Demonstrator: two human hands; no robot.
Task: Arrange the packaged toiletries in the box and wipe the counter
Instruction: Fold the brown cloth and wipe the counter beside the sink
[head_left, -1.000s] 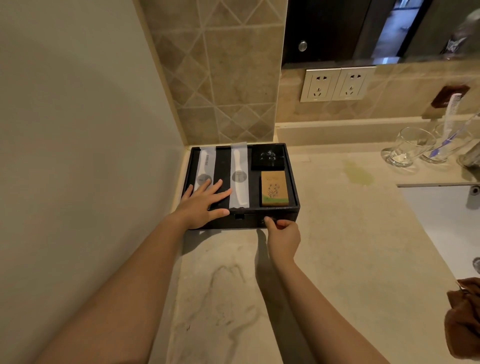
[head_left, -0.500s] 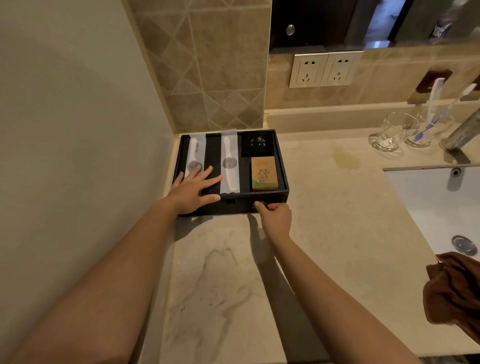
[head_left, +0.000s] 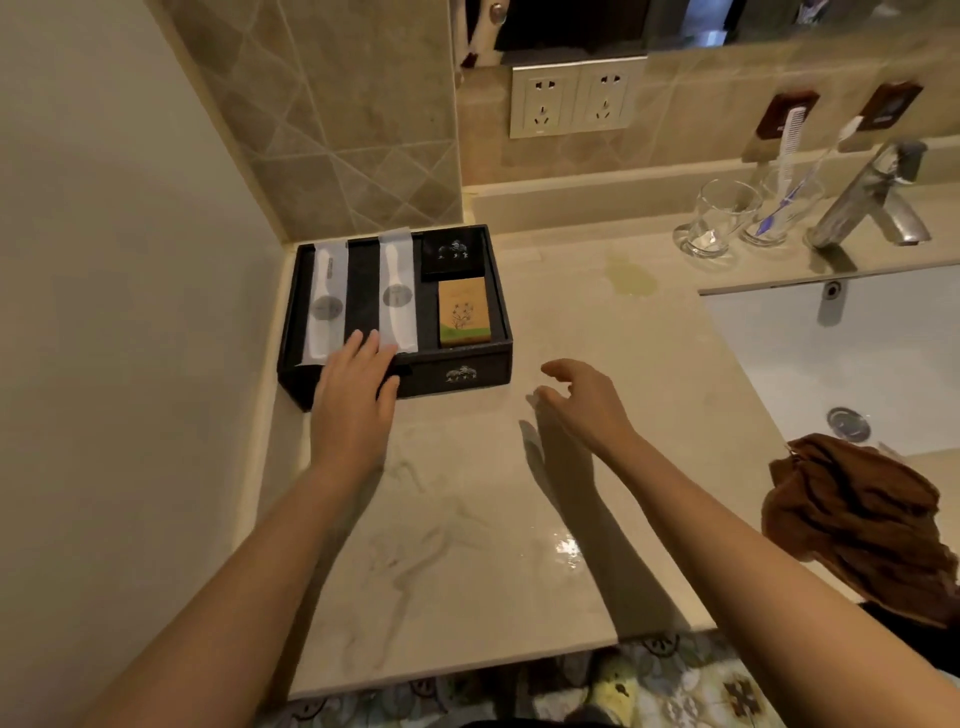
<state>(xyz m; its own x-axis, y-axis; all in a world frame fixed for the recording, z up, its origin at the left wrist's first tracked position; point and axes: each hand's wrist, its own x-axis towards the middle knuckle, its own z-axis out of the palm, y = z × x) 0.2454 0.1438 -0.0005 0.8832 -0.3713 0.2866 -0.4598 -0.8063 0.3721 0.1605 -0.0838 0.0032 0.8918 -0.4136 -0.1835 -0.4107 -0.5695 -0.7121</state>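
A black box (head_left: 457, 375) sits in the counter's back left corner. Inside lie two white wrapped packets (head_left: 326, 306) (head_left: 397, 293) side by side, a small black packet (head_left: 452, 254) at the back right and a tan soap box (head_left: 464, 318) in front of it. My left hand (head_left: 356, 395) rests flat over the box's front left rim, fingers together, holding nothing. My right hand (head_left: 582, 400) hovers over the counter to the right of the box, fingers loosely spread and empty. A brown cloth (head_left: 857, 519) lies crumpled at the counter's right edge.
A yellowish stain (head_left: 631, 273) marks the beige counter (head_left: 467, 545) behind my right hand. Two glasses (head_left: 719, 218), one with a toothbrush and comb, stand by the tap (head_left: 872, 197). The white sink (head_left: 841, 353) lies at the right. Sockets (head_left: 574, 98) are on the wall.
My right hand let go of the box's front and moved right, opening above the counter. My left hand slid back from inside the box to its front rim. The view tilted right.
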